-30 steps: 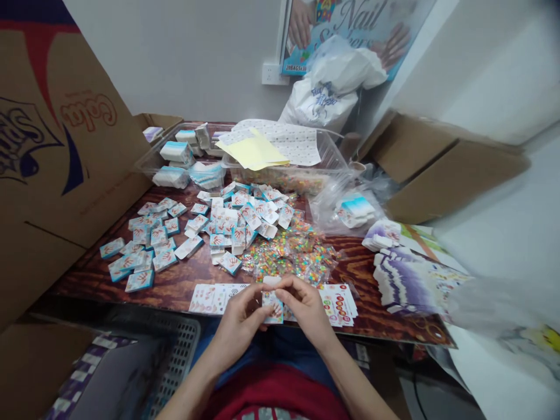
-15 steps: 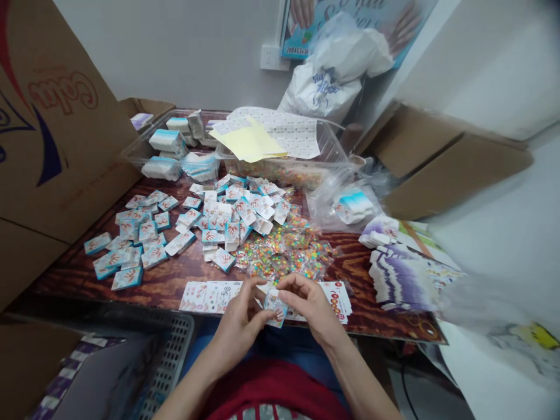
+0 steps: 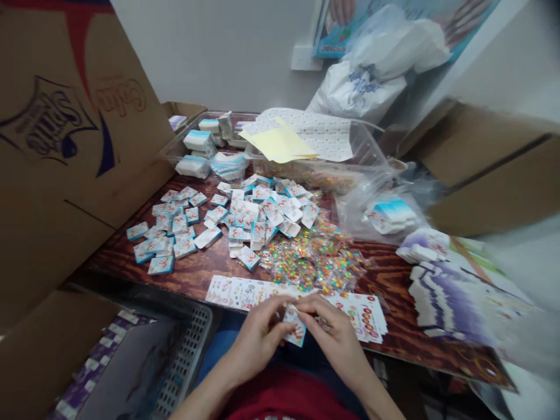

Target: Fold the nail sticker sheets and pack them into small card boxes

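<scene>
Between my hands, just over the table's front edge, is a small white and blue printed box point(image 3: 296, 328). My left hand point(image 3: 262, 332) grips its left side with thumb and fingers. My right hand point(image 3: 328, 326) is closed at the box's upper right edge, thumb and fingertips pinched there; its fingers partly hide the top. Sticker sheets point(image 3: 245, 293) with small printed pictures lie under and beyond my hands. Behind them spreads a heap of clear packets of colourful candies point(image 3: 315, 256), with a pile of similar small boxes point(image 3: 249, 216) to its left.
More small boxes point(image 3: 166, 233) lie at left, beside a large cardboard carton point(image 3: 83, 140). Clear plastic trays point(image 3: 367, 153) with papers on top stand at the back. Purple and white flat boxes point(image 3: 446, 297) are stacked at right. A grey plastic basket point(image 3: 188, 344) stands below the table, left.
The view has swung left, so the scene sits farther right. The small box stays between my hands; my right fingers have closed in nearer its top edge.
</scene>
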A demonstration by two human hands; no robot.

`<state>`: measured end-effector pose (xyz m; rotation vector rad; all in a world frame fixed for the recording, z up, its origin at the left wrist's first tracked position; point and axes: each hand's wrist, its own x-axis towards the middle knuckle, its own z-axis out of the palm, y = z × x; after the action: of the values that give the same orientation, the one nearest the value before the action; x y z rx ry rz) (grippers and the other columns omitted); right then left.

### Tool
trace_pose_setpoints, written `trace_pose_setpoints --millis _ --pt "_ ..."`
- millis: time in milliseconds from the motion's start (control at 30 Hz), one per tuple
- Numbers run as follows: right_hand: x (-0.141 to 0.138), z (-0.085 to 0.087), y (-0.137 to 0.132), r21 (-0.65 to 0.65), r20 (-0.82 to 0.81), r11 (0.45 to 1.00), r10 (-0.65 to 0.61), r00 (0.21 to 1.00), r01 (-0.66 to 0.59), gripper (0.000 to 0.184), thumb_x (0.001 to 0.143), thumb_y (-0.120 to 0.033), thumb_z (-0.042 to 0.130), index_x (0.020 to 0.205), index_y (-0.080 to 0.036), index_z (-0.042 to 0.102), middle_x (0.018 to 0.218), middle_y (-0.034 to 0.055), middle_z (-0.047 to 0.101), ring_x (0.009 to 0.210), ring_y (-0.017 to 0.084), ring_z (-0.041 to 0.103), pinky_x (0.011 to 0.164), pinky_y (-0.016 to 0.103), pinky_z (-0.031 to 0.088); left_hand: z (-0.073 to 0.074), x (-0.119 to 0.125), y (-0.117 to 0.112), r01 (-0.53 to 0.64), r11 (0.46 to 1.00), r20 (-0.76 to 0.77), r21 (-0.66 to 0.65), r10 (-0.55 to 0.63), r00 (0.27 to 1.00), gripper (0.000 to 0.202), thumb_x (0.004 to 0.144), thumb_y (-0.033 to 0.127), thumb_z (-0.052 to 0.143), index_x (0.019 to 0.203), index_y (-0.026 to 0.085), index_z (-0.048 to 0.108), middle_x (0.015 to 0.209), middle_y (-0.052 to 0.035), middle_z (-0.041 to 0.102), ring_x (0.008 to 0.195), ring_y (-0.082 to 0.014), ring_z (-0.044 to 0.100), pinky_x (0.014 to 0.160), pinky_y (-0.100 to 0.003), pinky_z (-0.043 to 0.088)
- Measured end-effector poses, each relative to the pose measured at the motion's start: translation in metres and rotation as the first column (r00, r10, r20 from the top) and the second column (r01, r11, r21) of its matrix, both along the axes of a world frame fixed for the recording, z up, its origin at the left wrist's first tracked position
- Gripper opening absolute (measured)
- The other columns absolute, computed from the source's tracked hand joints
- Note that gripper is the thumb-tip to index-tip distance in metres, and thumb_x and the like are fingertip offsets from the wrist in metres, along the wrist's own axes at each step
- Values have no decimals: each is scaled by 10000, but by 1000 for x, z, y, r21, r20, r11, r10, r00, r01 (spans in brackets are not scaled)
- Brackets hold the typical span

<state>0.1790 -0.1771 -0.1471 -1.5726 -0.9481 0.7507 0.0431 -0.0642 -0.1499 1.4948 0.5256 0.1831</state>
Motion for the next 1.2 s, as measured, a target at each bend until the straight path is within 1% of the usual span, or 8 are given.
trace_pose_setpoints --millis 400,600,767,900,967,1033,1133,1200 --pt "-22 -7 15 -9 1 995 -96 995 96 328 934 -385 576 1238 -285 648 1167 70 647 1030 234 619 886 328 490 21 -24 46 -77 980 10 182 76 997 328 916 321 561 1232 242 605 973 -38 605 762 -148 576 610 -220 505" --pt "-27 2 32 174 3 978 -118 993 115 147 925 -254 584 984 -271 717 1002 36 672 982 198 624 846 295 482 19 -17 30 -83 989 52 125 77 996 322 924 316 554 1236 246 589 1018 -39 614 706 -126 573 618 -237 539" --pt "-18 -4 26 91 -62 995 -31 998 37 118 887 -283 616 870 -218 712 891 43 664 873 208 633 762 301 483 5 -14 21 -24 990 6 141 23 1000 232 921 311 555 1109 202 636 855 -18 623 661 -122 549 605 -221 516" --pt "-8 -11 17 -26 -57 996 -82 995 81 197 922 -331 564 1041 -218 673 1005 67 677 921 233 627 785 331 487 10 -20 58 -128 971 -5 203 131 991 300 911 354 556 1156 187 603 928 -43 651 711 -150 605 597 -237 526" --pt "0 -12 13 -77 101 991 -101 990 109 159 930 -307 545 984 -212 660 968 70 669 901 242 613 781 352 478 24 -29 98 -301 878 34 373 312 950 372 912 390 546 1217 179 572 964 -58 664 747 -170 631 645 -269 540" --pt "9 -12 8 -129 333 987 -43 942 91 137 928 -242 528 859 -206 640 883 66 643 879 254 585 795 387 462 42 -40 142 -426 652 91 628 482 872 444 911 399 541 1305 196 538 1059 -70 663 843 -202 649 777 -334 545" --pt "17 -10 5 -206 596 976 67 800 72 83 883 -146 578 914 -197 637 956 87 628 962 287 541 867 448 447 58 -47 184 -296 305 50 905 614 788 502 899 370 568 1360 176 522 1229 -136 622 1139 -336 576 1002 -502 435" --pt "18 -9 6 -265 687 962 140 713 66 213 833 -126 660 1036 -184 629 1077 113 611 1040 312 516 914 478 434 54 -44 181 -251 226 79 941 575 814 503 915 359 547 1365 138 509 1359 -168 538 1290 -376 462 1080 -542 353"
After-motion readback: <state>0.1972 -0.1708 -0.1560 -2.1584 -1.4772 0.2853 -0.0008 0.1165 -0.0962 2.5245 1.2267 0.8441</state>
